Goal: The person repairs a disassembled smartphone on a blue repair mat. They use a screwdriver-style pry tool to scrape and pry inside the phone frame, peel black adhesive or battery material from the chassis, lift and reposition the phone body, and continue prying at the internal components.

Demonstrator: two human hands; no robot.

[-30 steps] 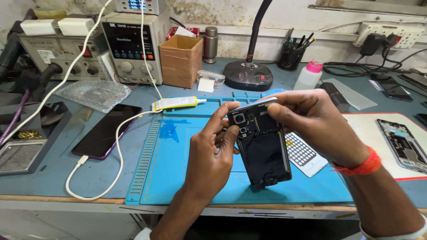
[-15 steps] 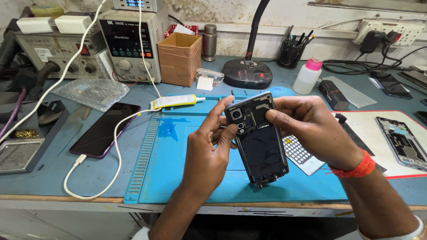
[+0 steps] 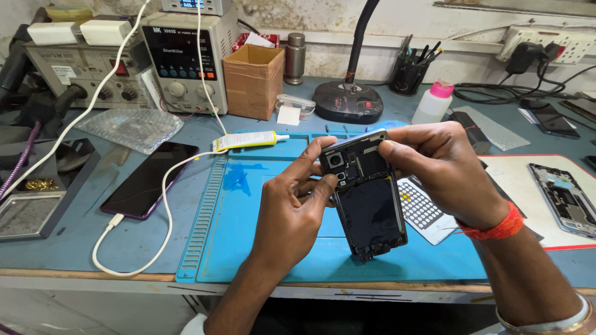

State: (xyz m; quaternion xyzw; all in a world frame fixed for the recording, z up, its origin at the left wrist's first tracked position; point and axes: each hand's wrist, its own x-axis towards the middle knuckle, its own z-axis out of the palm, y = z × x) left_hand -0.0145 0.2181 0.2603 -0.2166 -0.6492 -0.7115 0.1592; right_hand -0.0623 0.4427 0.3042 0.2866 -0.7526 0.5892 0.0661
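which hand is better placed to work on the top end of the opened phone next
Probably the right hand: its fingertips already pinch the top edge of the opened phone by the camera end. The left hand grips the phone's left side, steadying it above the blue mat.

My left hand [image 3: 292, 211] comes up from six o'clock, fingers curled, thumb and forefinger pinched at one o'clock. My right hand [image 3: 444, 170] reaches in from four o'clock, palm down, fingertips [image 3: 388, 149] pointing to nine o'clock, its wrist wearing an orange thread band [image 3: 493, 228]. Both forearms slant inward.
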